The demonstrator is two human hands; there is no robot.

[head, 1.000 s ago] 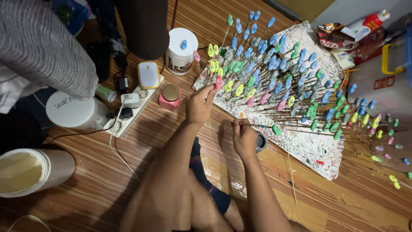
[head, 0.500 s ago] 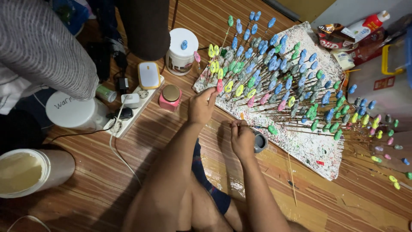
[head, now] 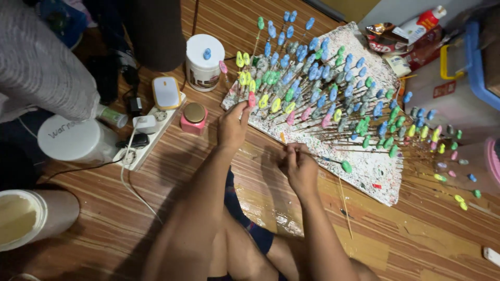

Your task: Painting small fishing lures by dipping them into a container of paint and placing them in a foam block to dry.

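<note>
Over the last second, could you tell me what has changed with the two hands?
The right hand rose from a small cup by the board, holding a green-tipped stick. The left hand stayed on a pink-tipped stick. The speckled board and jars did not move.

The left hand (head: 233,125) pinches a pink-tipped stick (head: 252,99); the right hand (head: 298,165) pinches a green-tipped stick (head: 346,166).

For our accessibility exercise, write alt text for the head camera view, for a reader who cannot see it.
Left hand pinches a pink bead stick on a speckled foam board bristling with coloured bead sticks; right hand holds a green-tipped stick. A white tub and power strip sit on the wooden floor.
</note>
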